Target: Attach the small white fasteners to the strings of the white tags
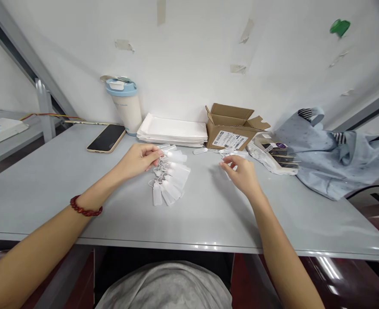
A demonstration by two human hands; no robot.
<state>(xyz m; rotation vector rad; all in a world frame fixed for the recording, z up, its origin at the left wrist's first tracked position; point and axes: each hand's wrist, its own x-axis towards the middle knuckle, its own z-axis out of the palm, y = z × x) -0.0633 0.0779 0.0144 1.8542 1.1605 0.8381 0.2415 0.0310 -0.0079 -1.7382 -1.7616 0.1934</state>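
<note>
A fanned-out pile of translucent white plastic tags (176, 176) with thin loop strings lies on the grey table, left of the middle. At its upper left edge my left hand (140, 159) is closed, thumb and forefinger pinched on a tag by its loop end. My right hand (241, 174) is over a second, smaller group of white tags (237, 152) in front of the cardboard box. Its thumb and forefinger are close together, and what is between them is too small to make out. A single white tag (200, 151) lies between the two groups.
Behind the tags are a stack of white envelopes (176, 128) and an open cardboard box (231, 128). A phone (106, 138) and a tumbler (126, 107) stand at the left. To the right lie a clear plastic packet (273, 152) and a blue cloth bag (337, 154).
</note>
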